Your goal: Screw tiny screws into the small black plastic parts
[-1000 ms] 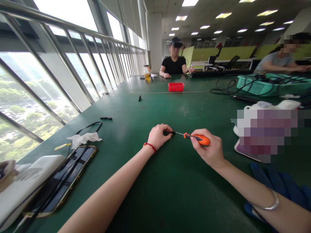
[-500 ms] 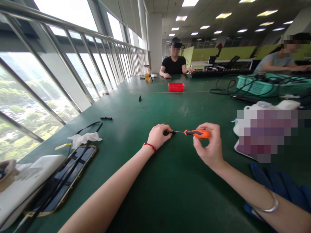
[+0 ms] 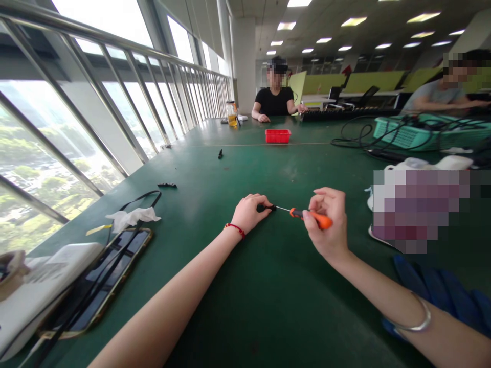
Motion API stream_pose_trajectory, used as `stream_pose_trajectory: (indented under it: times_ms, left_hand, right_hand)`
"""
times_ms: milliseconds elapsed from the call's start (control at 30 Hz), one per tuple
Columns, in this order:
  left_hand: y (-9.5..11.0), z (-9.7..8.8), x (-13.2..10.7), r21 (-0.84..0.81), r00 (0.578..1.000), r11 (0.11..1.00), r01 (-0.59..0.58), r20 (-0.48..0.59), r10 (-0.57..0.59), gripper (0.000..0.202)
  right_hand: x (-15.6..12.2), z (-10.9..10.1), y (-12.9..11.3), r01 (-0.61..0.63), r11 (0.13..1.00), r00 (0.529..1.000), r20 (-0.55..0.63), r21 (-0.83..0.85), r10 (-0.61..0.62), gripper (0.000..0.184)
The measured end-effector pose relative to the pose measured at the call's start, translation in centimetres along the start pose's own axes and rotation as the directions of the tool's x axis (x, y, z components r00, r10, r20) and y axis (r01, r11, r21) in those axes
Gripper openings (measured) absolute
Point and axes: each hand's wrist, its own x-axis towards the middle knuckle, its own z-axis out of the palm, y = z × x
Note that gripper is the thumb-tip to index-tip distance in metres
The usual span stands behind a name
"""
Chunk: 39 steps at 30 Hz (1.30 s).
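Note:
Between the thumb and fingers of my left hand (image 3: 251, 212) is a small black part (image 3: 271, 207), pinched low over the green table (image 3: 245, 286). Most of that part is hidden by the fingers. My right hand (image 3: 329, 222) grips a screwdriver (image 3: 320, 220) with an orange and dark grey handle. Its thin metal shaft points left, and the tip meets the right end of the black part. The handle tilts down toward the right, with the thumb on its near side and the fingers curled above.
Left lie a phone (image 3: 126, 255), a white device (image 3: 57, 276), a tissue (image 3: 132, 219) and black pieces (image 3: 167, 185) (image 3: 220, 154). A red bin (image 3: 278, 136) stands ahead. Right are a teal basket (image 3: 433, 134) with cables, a blurred-out bag-like item (image 3: 414, 204) and blue gloves (image 3: 441, 286). Two people sit beyond.
The screwdriver handle has tipped lower at its right end, and my right hand has changed its grip, thumb now across the handle. My left hand stays nearly where it was.

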Motion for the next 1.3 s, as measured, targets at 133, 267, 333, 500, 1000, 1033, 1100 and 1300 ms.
stream_pose_trajectory:
  times_ms: [133,267,333,500,1000,1033,1100,1300]
  left_hand:
    - [0.00,-0.06,0.02,-0.003,1.000,1.000,-0.005,0.001,0.005,0.009]
    - [-0.05,-0.02,0.01,0.002,1.000,1.000,0.004,0.006,-0.004,0.009]
    - [-0.06,0.00,-0.01,0.003,1.000,1.000,0.006,0.005,-0.006,0.009]
    - [-0.10,-0.02,0.04,-0.008,1.000,1.000,-0.009,-0.001,0.009,0.009]
    - [-0.03,-0.09,0.02,-0.014,1.000,1.000,0.010,0.010,-0.010,0.009]
    - [-0.04,-0.10,0.02,-0.015,1.000,1.000,0.012,0.009,-0.012,0.009]
    - [-0.06,-0.11,0.01,-0.019,1.000,1.000,0.017,0.009,-0.017,0.009]
    - [-0.08,-0.10,-0.01,-0.018,1.000,1.000,0.009,0.005,-0.009,0.008]
  right_hand:
    - [0.16,-0.10,-0.19,-0.034,0.999,0.997,0.072,-0.015,0.035,0.016]
    - [0.23,-0.06,-0.03,0.055,0.998,0.998,-0.040,-0.012,-0.055,0.034]
    - [0.23,-0.08,0.07,0.054,0.998,0.997,-0.050,-0.016,-0.055,0.042]
    - [0.31,-0.28,-0.19,-0.017,0.999,0.998,0.056,-0.044,0.019,0.018]
    - [0.23,-0.42,-0.05,0.129,0.990,0.991,-0.007,-0.048,-0.130,0.030]
    - [0.23,-0.41,0.00,0.133,0.990,0.990,-0.034,-0.039,-0.134,0.037]
    - [0.26,-0.42,0.04,0.084,0.996,0.996,-0.031,-0.040,-0.086,0.043]
    - [0.44,-0.52,-0.20,0.024,0.996,0.999,0.027,-0.085,-0.022,0.014]
